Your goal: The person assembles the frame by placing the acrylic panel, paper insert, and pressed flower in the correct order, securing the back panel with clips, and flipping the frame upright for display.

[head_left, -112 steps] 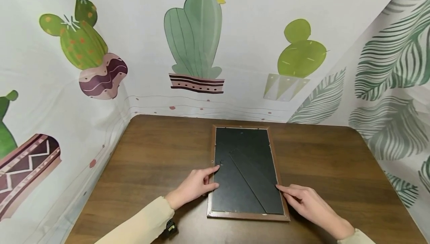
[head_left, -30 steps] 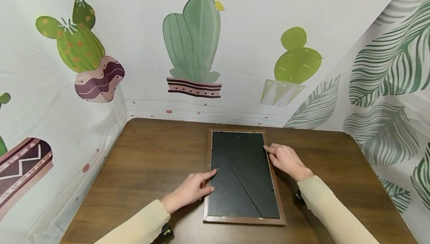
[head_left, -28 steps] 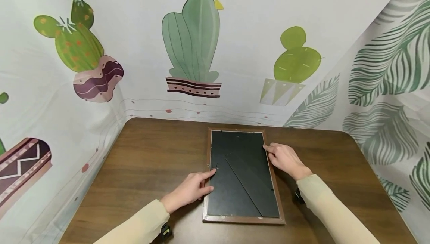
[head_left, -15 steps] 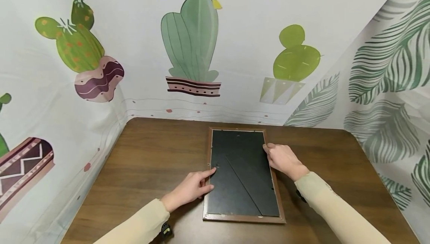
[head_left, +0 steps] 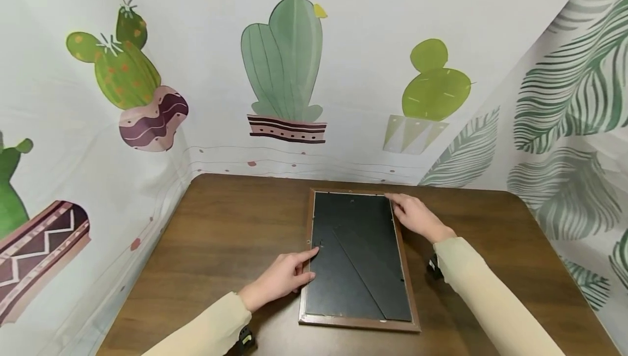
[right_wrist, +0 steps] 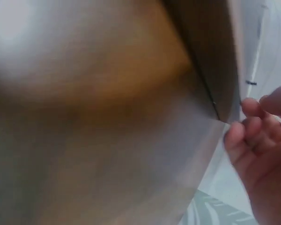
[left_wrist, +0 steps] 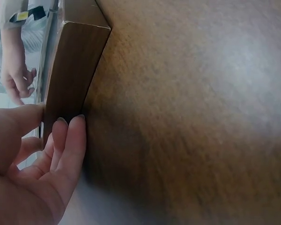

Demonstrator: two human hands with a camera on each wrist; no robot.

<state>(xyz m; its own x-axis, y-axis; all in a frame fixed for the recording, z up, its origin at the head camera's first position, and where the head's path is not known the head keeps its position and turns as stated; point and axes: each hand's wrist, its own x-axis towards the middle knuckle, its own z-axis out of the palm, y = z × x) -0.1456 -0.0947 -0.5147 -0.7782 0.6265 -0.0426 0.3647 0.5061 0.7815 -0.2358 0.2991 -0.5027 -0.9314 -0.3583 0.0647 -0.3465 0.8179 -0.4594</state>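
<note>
A brown wooden picture frame (head_left: 360,322) lies face down on the table, with its black backing board (head_left: 328,285) upward. A flat easel leg (head_left: 378,269) lies folded against the board. Small dark metal tabs (head_left: 402,280) line the inner edge. My left hand (head_left: 277,279) holds the left side: index finger and thumb lie over the rim, while in the left wrist view other fingertips touch the frame's outer side (left_wrist: 77,56). Up at the far right corner, my right hand (head_left: 417,217) touches the rim with its extended index finger; its other fingers are bent beside the corner (right_wrist: 220,110).
The brown wooden table (head_left: 235,225) runs back to a white wall cloth (head_left: 363,72) printed with cacti and leaves. A small black device (head_left: 246,339) is on the left wrist, another (head_left: 434,266) on the right.
My right hand has gone from the lower right side of the frame up the edge to the far right corner. The left hand keeps its place on the left side.
</note>
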